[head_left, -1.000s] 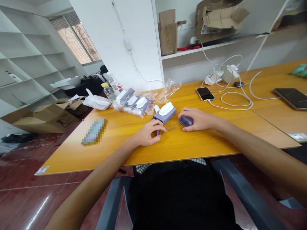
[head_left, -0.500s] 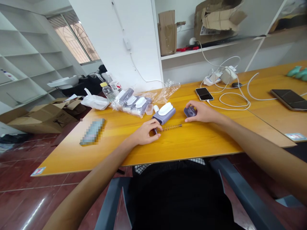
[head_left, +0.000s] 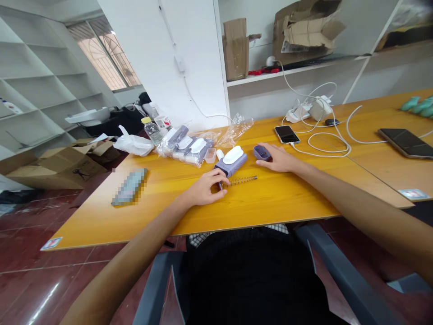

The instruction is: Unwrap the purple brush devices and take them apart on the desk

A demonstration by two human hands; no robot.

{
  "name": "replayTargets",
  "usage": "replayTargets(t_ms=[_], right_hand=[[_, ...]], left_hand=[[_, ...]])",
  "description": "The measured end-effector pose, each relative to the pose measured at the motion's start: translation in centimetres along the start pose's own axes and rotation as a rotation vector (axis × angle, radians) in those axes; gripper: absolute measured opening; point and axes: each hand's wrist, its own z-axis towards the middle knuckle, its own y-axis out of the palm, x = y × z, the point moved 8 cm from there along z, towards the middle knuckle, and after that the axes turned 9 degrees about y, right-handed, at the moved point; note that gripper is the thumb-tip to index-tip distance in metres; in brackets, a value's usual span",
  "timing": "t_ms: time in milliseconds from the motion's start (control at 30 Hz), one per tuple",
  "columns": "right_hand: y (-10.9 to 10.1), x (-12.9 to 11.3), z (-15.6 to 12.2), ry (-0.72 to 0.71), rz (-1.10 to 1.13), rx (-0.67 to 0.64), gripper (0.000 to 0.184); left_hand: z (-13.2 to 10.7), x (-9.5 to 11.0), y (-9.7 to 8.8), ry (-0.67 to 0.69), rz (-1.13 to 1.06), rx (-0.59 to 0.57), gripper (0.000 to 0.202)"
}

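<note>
My left hand (head_left: 205, 188) rests on the orange table (head_left: 155, 212), its fingers pinched on the near end of a thin metal spring (head_left: 241, 181) that lies flat. Just beyond the spring lies a purple device with a white top (head_left: 232, 161). My right hand (head_left: 279, 159) reaches further back, fingers on a small purple cap (head_left: 261, 153) set on the table beside that device.
Clear bags of similar purple and white parts (head_left: 189, 146) lie at the back, with a water bottle (head_left: 151, 129) and a white bag (head_left: 133, 144). A phone (head_left: 286, 134), white cables (head_left: 326, 142) and a power strip (head_left: 299, 113) lie right. Another phone (head_left: 406, 143) far right.
My right hand has carried the purple cap away from the spring's far end, back and slightly left, and set it on the table. My left hand has stayed on the spring's near end.
</note>
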Motion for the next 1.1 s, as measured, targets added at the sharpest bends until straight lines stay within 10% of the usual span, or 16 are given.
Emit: replayTargets(t_ms=[133, 400, 700, 1100], right_hand=[[-0.3, 0.2, -0.1, -0.058, 0.034, 0.041, 0.090], [-0.9, 1.6, 0.6, 0.103, 0.130, 0.062, 0.049], [-2.7, -3.9, -2.2, -0.166, 0.215, 0.189, 0.012], [0.4, -10.4, -5.3, -0.468, 0.236, -0.109, 0.027]], left_hand=[[-0.1, -0.1, 0.0, -0.001, 0.004, 0.001, 0.017], [0.0, 0.1, 0.0, 0.008, 0.008, 0.003, 0.017], [-0.1, -0.2, -0.3, -0.033, 0.015, 0.033, 0.020], [0.0, 0.2, 0.1, -0.008, 0.009, 0.086, 0.031]])
